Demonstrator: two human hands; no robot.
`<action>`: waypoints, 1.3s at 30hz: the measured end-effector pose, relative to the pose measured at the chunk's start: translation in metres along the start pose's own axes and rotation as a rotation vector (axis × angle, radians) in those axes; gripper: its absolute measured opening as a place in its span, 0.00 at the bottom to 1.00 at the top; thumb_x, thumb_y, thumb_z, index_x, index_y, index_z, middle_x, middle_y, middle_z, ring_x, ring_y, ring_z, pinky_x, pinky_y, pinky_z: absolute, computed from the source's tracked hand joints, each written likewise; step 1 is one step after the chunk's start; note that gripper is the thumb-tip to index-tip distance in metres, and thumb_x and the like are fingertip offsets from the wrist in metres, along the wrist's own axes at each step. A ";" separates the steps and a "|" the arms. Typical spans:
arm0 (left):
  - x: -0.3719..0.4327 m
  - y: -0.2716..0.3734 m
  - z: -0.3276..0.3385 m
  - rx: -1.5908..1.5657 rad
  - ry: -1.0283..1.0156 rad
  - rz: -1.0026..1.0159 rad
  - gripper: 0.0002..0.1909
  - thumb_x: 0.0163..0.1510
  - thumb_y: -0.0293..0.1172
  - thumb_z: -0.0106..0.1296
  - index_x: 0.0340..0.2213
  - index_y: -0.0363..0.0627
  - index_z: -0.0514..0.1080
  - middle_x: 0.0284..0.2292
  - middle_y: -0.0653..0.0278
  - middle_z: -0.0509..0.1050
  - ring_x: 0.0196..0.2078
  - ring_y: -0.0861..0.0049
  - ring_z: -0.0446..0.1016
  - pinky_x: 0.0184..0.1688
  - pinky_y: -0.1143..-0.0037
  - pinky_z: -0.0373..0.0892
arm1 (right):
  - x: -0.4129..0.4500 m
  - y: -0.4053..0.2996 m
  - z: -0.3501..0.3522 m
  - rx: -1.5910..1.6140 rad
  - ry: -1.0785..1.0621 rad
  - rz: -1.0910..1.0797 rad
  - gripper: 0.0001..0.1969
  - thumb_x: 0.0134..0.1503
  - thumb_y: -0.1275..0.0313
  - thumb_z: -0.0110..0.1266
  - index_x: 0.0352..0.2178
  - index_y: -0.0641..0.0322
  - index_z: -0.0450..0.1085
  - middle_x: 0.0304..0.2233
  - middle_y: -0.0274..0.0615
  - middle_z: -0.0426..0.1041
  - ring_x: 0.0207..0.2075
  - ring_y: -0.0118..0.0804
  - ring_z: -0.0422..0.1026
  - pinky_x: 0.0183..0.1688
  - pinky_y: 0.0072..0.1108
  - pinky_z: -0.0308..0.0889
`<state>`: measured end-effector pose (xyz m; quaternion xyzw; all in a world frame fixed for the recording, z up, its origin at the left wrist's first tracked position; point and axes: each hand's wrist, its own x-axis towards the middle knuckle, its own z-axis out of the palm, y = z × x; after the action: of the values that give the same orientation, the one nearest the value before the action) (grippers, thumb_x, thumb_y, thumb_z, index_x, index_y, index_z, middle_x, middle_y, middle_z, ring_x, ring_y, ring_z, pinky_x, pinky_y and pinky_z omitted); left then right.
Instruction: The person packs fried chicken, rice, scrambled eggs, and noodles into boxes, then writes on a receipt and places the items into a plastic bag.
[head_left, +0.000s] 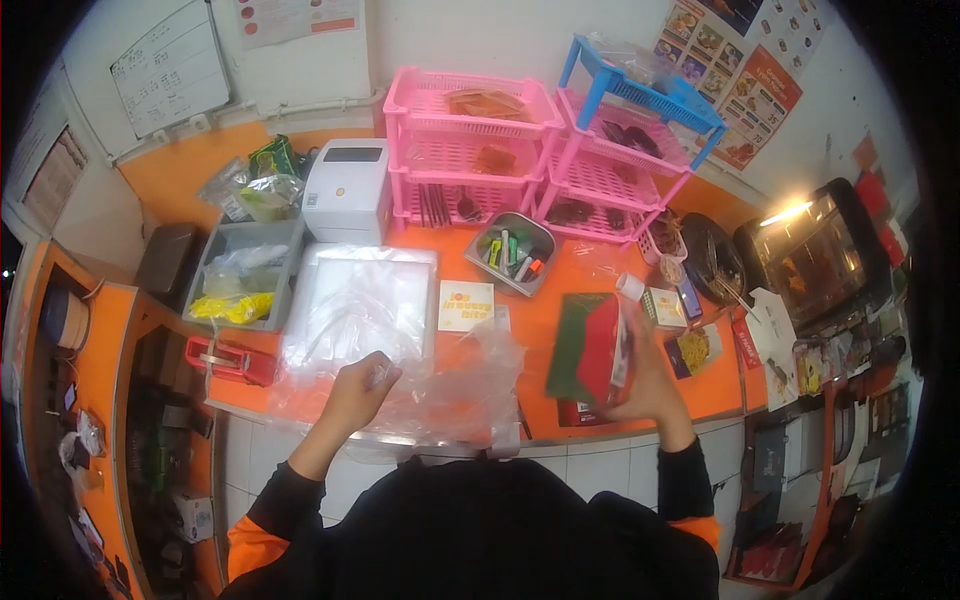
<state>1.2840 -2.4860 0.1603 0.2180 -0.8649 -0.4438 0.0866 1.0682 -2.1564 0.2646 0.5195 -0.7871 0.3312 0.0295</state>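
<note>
In the head view my left hand (364, 390) is closed on the edge of a clear plastic bag (472, 375), which spreads over the front of the orange counter. Under and behind it lies a stack of clear plastic sheets or bags (367, 292). At the right, my right hand (645, 367) grips a red and green box (589, 345) by its right side; hand and box are slightly blurred. Beneath the box, part of another dark red package (577, 414) shows at the counter's front edge. A small white box with yellow lettering (466, 306) lies between the hands, farther back.
A metal tray of markers (512, 253), a white label printer (347, 191) and pink racks (472, 124) stand behind. Left are a grey bin (241, 274) and a red tape dispenser (231, 361). Noodles on a wrapper (694, 351) and a black pan (709, 259) are at right.
</note>
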 end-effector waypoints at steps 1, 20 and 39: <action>0.000 -0.003 0.000 -0.006 -0.013 0.022 0.13 0.55 0.37 0.53 0.32 0.37 0.70 0.20 0.52 0.69 0.21 0.70 0.66 0.27 0.71 0.64 | 0.011 -0.004 0.023 0.085 0.020 -0.095 0.56 0.27 0.61 0.71 0.59 0.58 0.50 0.52 0.53 0.59 0.55 0.52 0.59 0.53 0.39 0.58; -0.053 -0.045 -0.028 -0.485 -0.129 -0.251 0.21 0.51 0.26 0.43 0.48 0.34 0.64 0.27 0.43 0.70 0.24 0.52 0.71 0.30 0.66 0.68 | -0.006 -0.029 0.205 -0.250 -0.454 0.301 0.55 0.32 0.60 0.68 0.62 0.46 0.46 0.55 0.59 0.52 0.57 0.68 0.52 0.56 0.49 0.55; -0.048 -0.008 -0.046 0.201 0.220 0.343 0.10 0.45 0.18 0.42 0.33 0.40 0.62 0.21 0.53 0.67 0.26 0.52 0.67 0.30 0.68 0.65 | 0.022 -0.081 0.105 0.163 -1.042 0.237 0.42 0.43 0.64 0.64 0.58 0.59 0.54 0.41 0.54 0.71 0.43 0.54 0.70 0.45 0.34 0.66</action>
<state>1.3447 -2.5020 0.1833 0.1222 -0.9144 -0.3078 0.2326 1.1572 -2.2517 0.2315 0.5234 -0.7224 0.0908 -0.4426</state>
